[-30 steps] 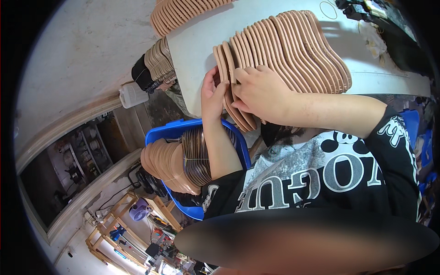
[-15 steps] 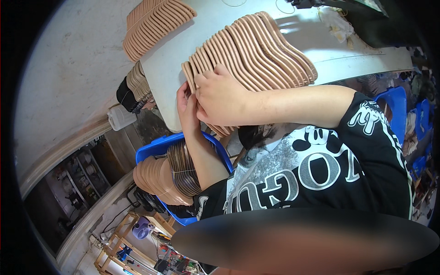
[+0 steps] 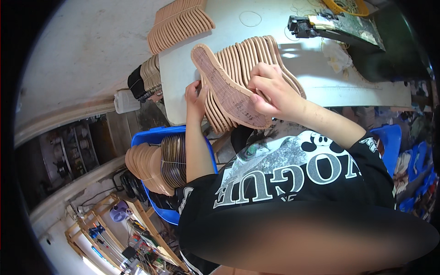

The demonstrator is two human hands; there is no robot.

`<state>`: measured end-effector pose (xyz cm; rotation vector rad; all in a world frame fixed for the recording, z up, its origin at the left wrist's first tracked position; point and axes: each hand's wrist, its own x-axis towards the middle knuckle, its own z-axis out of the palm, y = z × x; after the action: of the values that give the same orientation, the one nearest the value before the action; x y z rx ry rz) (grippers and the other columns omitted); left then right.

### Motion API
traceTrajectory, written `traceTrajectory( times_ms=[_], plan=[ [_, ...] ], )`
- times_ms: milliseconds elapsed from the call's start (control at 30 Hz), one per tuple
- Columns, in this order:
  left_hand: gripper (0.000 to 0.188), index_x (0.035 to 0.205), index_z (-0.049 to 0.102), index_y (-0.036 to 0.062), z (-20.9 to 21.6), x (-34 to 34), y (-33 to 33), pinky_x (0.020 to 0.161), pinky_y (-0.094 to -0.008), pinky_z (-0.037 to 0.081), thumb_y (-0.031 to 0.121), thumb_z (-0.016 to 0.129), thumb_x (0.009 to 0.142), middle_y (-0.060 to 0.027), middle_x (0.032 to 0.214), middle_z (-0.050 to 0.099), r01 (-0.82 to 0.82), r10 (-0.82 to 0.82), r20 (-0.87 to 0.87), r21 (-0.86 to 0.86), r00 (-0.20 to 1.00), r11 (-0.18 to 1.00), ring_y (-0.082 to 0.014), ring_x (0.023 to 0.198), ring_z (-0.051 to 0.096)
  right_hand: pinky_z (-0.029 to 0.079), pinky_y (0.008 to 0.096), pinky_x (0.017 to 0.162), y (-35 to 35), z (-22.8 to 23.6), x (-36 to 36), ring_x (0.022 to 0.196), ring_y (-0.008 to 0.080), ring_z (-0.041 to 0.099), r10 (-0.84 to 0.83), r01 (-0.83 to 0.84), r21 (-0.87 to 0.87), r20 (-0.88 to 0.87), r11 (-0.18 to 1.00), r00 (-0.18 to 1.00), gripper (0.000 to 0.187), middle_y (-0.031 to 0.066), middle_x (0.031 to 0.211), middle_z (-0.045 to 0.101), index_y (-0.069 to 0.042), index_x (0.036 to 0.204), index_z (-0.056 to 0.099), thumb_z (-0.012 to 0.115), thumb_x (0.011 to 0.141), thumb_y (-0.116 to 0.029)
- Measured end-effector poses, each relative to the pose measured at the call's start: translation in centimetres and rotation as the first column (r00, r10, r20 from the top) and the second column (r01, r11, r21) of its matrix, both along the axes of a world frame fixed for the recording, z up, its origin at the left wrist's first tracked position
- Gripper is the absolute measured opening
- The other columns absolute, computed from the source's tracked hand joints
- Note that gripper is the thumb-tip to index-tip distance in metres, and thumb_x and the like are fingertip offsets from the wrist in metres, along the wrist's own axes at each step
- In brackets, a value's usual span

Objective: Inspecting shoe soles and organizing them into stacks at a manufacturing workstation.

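Note:
A single tan insole [image 3: 224,87] is tilted with its underside up, showing a brown woven-looking face with handwritten marks and a folded tan rim. My right hand [image 3: 277,91] pinches it by its right edge. Behind and beneath it, a long row of matching insoles [image 3: 263,55] stands on edge, packed tightly on the white table [image 3: 178,68]. At the row's left end my left hand [image 3: 196,98] is closed against the insoles, thumb up beside the lifted one; some of its fingers are hidden.
Another insole bundle [image 3: 178,23] lies at the far left of the table. A black machine arm [image 3: 339,30] reaches in at the far right, near a yellow basket [image 3: 350,7]. Beside my left arm, a blue bin [image 3: 151,135] holds tied bundles [image 3: 174,160].
One insole has come off the row's left end and now hangs in my right hand, which has moved right. My left hand stays at the row's left end.

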<state>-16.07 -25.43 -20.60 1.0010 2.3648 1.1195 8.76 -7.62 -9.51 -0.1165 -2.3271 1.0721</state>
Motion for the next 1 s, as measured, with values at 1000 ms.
traceTrajectory(
  times_ms=[1000],
  plan=[
    [0.036, 0.110, 0.056, -0.0089, 18.2, 20.9, 14.4, 0.078, -0.0292, 0.045, 0.022, 0.038, 0.101, -0.0129, 0.097, 0.063, 0.415, -0.438, 0.019, 0.282, 0.899, 0.865, -0.0175, 0.086, 0.059, 0.048, 0.0341, 0.062, 8.1, 7.3, 9.2, 0.067, 0.0237, 0.062, -0.278, 0.227, 0.315, 0.128, 0.922, 0.952, 0.011, 0.0072, 0.071, 0.062, -0.005, 0.078, 0.063, 0.067, 0.070, -0.011]
  ],
)
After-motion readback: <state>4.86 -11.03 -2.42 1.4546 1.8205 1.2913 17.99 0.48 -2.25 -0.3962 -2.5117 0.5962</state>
